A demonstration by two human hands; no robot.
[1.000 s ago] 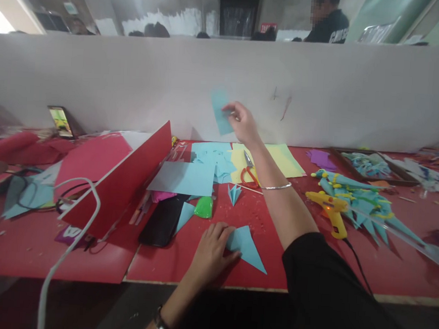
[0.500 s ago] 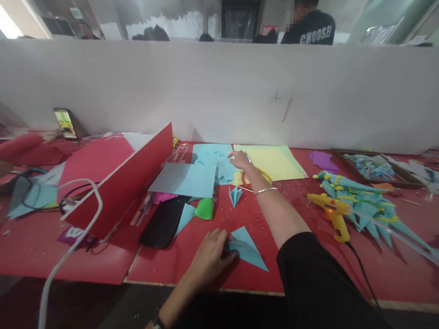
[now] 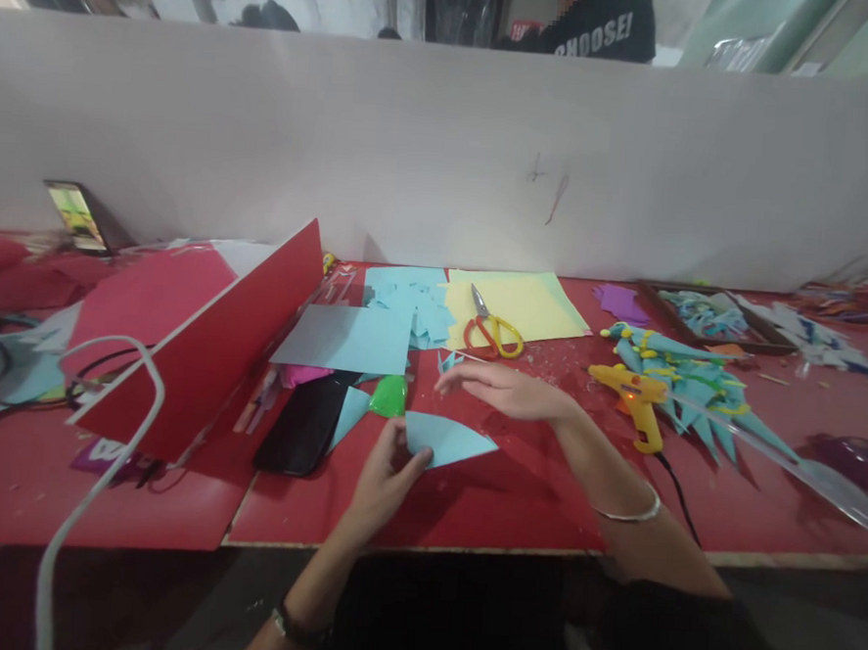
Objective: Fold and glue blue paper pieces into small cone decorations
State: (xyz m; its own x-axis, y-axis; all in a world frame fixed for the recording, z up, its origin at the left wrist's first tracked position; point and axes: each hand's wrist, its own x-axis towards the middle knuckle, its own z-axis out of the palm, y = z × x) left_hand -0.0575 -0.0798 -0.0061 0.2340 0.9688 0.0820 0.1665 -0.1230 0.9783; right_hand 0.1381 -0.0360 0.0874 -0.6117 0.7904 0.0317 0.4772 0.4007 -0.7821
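My left hand [image 3: 390, 467] pinches the left end of a light blue piece of paper [image 3: 452, 441], tapering to a point on the right, with the thumb on top. Just above that paper is my right hand [image 3: 508, 388], open, palm down, fingers stretched to the left and nothing visible in them. Partly hidden behind its fingertips lies a small folded blue paper piece [image 3: 447, 361]. Beyond it, scissors [image 3: 493, 336] with red and yellow handles rest on a pale yellow sheet [image 3: 545, 302]. Cut blue paper strips [image 3: 416, 309] lie to their left.
At right are a yellow glue gun [image 3: 639, 401], a blue paper model with yellow trim [image 3: 702, 386] and a tray [image 3: 688, 331] of scraps. Left of my hands are a black phone [image 3: 306, 425], a green packet [image 3: 388, 396], a blue sheet [image 3: 345, 339] and a red board [image 3: 218, 361].
My right hand has drawn back from the far scissors area toward my left hand. My left hand has raised the blue paper, which lay on the table. The view has shifted slightly.
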